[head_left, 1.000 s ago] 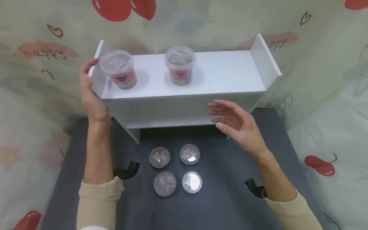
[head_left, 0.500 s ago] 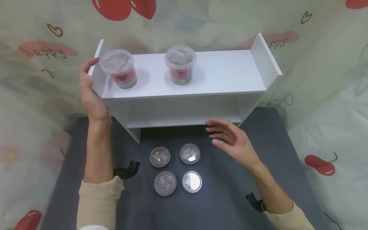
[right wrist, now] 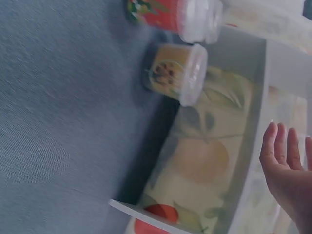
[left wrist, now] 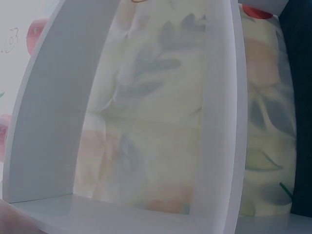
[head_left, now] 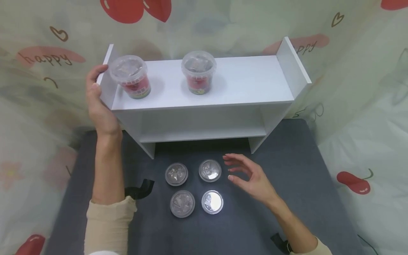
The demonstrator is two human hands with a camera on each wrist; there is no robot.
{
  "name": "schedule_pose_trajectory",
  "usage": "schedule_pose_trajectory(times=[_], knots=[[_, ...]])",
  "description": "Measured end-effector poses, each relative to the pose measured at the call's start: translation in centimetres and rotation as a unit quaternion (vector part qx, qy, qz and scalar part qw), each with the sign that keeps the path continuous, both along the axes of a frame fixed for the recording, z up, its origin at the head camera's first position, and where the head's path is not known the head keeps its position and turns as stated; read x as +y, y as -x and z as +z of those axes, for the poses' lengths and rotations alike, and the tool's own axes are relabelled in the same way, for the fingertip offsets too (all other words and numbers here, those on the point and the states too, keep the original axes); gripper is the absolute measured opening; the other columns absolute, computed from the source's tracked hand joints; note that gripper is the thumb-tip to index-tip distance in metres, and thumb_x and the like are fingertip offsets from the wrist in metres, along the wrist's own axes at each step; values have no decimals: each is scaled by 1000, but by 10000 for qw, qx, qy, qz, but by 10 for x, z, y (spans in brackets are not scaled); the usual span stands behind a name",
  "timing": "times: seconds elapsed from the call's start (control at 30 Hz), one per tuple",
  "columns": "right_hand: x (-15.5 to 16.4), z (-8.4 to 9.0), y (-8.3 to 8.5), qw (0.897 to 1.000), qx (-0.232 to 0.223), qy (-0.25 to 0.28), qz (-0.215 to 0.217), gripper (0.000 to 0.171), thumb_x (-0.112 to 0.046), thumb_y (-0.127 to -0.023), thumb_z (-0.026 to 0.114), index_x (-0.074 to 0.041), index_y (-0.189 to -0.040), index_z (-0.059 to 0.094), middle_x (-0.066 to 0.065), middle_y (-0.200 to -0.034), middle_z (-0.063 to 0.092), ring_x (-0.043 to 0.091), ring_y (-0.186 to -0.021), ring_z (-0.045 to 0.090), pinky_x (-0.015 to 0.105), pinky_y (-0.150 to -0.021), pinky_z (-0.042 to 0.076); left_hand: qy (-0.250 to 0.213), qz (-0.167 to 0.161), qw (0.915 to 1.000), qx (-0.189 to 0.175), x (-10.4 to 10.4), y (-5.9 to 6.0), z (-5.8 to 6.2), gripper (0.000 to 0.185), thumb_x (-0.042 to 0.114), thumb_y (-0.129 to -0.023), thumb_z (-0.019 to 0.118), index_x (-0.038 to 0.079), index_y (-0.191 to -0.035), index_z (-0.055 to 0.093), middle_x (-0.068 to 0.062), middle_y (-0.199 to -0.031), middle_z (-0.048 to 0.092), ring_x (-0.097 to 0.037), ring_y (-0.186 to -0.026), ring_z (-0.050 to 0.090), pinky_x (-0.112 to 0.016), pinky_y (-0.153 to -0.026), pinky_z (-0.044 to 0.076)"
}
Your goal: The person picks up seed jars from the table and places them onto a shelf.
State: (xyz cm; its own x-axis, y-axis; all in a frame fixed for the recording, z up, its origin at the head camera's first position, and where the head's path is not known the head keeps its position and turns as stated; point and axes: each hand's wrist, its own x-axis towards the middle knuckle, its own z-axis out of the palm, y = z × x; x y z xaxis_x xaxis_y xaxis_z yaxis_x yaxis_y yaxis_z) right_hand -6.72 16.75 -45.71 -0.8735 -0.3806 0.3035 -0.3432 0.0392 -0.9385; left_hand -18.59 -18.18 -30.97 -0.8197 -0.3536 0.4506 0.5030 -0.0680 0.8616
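**One hand on the shelf, the other over the cups**

The left hand (head_left: pixel 100 102) clasps the left end panel of the white shelf unit (head_left: pixel 204 95), thumb hooked over the panel's top edge and palm against its outer face. Just inside that grip, on the top board, stands a lidded plastic cup with a red label (head_left: pixel 130 76); a second cup of the same kind (head_left: pixel 199 72) stands further along the same board, near its middle. That makes two cups on the shelf. The lower compartment shows only the patterned cloth behind it.

The right hand (head_left: pixel 250 175) hovers in front of the shelf with fingers spread and loosely bent, holding nothing and touching nothing that I can see. Just beyond its fingertips sits the nearest of four lidded cups seen from above: the rear right one (head_left: pixel 210 170), then the rear left (head_left: pixel 176 174), the front right (head_left: pixel 212 202) and the front left (head_left: pixel 182 203), set in a tidy two-by-two square, each apart from its neighbours. Six cups in all.

Cups and shelf rest on a dark grey felt-like mat (head_left: pixel 287 198). Round it and behind the shelf hangs a pale cloth (head_left: pixel 357 88) printed with red cherries, hearts and the word "happy". Both forearms wear cream sleeves (head_left: pixel 108 223), with a black strap at each wrist.
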Motion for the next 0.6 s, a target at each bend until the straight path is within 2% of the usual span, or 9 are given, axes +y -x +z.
schedule_pose_trajectory(times=[0.23,0.37,0.6], knots=[[-4,-16,-9,9999,-38,33,-89,62,14,-82,71,0,-139,50,16,-132,60,38,-118,57,40,-91,52,-39,-21,10000,-6,1,0,0,47,26,-94,25,18,-127,59,-8,-133,52,-24,-123,47,-34,-99,33],[-4,-26,-13,9999,29,1,-112,63,16,-81,71,4,-139,49,20,-131,60,36,-117,59,40,-90,52,-23,-10,10000,-31,1,0,0,47,26,-94,26,18,-127,58,-7,-134,52,-23,-124,47,-33,-100,33],[-6,-40,-19,9997,-51,-133,-176,63,15,-80,73,4,-137,51,16,-129,62,37,-114,59,43,-89,52,-62,-30,10000,-3,1,0,0,47,24,-94,25,17,-128,58,-8,-133,52,-24,-124,47,-33,-100,33]])
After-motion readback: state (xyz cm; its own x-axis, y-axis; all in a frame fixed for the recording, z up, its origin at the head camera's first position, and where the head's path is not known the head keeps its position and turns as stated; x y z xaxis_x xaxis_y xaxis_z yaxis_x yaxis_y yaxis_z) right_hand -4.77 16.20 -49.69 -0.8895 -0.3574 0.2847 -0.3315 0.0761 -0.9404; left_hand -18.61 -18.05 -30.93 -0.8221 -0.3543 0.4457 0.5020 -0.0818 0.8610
